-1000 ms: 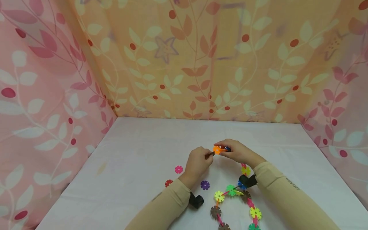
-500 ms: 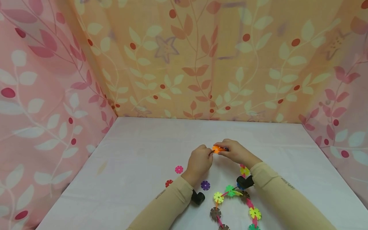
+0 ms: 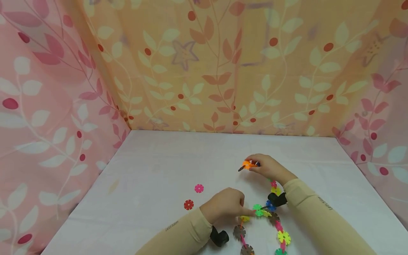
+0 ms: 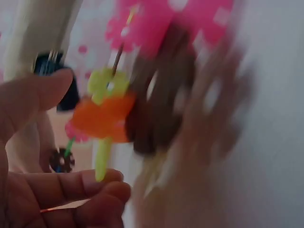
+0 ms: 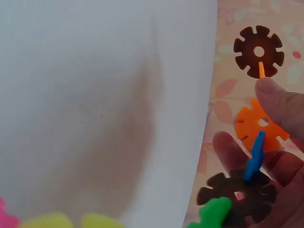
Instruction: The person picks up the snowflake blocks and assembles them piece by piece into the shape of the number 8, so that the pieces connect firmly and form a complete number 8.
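My right hand (image 3: 266, 166) pinches an orange notched disc (image 5: 256, 126) between thumb and fingers. A brown disc (image 5: 249, 40) is slotted onto its far end; a blue disc (image 5: 255, 156) links it to a dark brown one (image 5: 218, 187). My left hand (image 3: 224, 205) is low over the near part of the chain, overlapping a yellow disc (image 3: 244, 219) in the head view. In the left wrist view its thumb and fingers are apart, with an edge-on yellow disc (image 4: 101, 159) close to the fingertips. A green disc (image 3: 258, 210) lies just beyond the left fingers.
Pink (image 3: 199, 188) and red (image 3: 188, 204) loose discs lie on the white table (image 3: 153, 170) to the left. The joined chain curves nearer, with brown (image 3: 239, 232) and yellow (image 3: 283, 237) discs. Black wrist cameras hang from both sleeves. Floral curtains stand around the table.
My left hand has let go of the brown disc and moved down toward the near chain. The right hand has shifted slightly right with the orange disc. The purple disc no longer shows.
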Tool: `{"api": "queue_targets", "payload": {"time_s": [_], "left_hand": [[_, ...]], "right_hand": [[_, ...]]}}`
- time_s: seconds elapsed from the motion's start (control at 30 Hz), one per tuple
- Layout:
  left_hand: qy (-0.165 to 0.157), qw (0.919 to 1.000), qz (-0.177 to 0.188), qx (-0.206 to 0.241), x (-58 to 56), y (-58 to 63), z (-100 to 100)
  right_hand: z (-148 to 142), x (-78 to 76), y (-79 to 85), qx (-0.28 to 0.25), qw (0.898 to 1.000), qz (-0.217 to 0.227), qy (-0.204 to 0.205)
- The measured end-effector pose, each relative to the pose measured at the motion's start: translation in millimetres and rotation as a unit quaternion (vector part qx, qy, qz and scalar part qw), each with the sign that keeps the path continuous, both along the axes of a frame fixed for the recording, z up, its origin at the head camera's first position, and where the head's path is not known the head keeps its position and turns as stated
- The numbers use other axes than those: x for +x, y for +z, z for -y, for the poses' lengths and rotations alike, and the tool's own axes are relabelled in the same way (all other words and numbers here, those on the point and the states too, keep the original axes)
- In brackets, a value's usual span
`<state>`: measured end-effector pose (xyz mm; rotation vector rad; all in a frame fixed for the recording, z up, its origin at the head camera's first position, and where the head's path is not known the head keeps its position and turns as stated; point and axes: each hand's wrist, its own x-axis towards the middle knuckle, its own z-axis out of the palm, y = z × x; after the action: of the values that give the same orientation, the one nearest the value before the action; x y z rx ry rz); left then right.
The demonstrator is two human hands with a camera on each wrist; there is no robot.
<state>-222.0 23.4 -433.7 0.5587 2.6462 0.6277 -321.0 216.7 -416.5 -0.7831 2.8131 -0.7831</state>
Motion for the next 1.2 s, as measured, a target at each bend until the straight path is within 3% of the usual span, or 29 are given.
{"api": "queue_targets", "payload": {"time_s": [0.1,0.23,0.47,0.63,0.73,0.83,0.97,1.2], "left_hand": [[-0.044,0.998,0.002,-0.045,14.1,2.5,-4.1],[-0.06,0.9964,-0.014,-0.058,16.0,1.1,-3.6],[-0.055,0.9964,-0.028,-0.057,4.1,4.5,6.3],[-0.049,0.9988,-0.003,0.003,-15.4,0.2,23.2],[-0.067,0.9975,-0.02,0.014,-29.6,-5.3,34.6],[-0.108,0.9937,-0.031,-0.006,-38.7,-10.9,42.9],[-0.152,0.988,-0.022,-0.02,-40.0,-16.4,45.9],[-0.16,0.9859,-0.041,-0.028,-36.6,-17.3,40.4]], "right_hand": [[-4.6,-1.4,0.9,0.008,1.0,0.01,-0.001],[-12.3,-1.7,0.9,0.006,1.0,0.022,0.001],[-26.7,-1.3,-0.6,0.019,0.998,0.064,-0.007],[-34.7,4.8,0.9,0.04,0.996,0.084,-0.005],[-38.0,9.6,1.1,0.049,0.994,0.092,-0.009],[-40.9,13.4,-0.4,0.055,0.993,0.106,-0.011],[-42.4,15.7,-2.8,0.058,0.992,0.111,-0.012],[-38.6,14.3,-4.6,0.043,0.996,0.079,-0.013]]}}
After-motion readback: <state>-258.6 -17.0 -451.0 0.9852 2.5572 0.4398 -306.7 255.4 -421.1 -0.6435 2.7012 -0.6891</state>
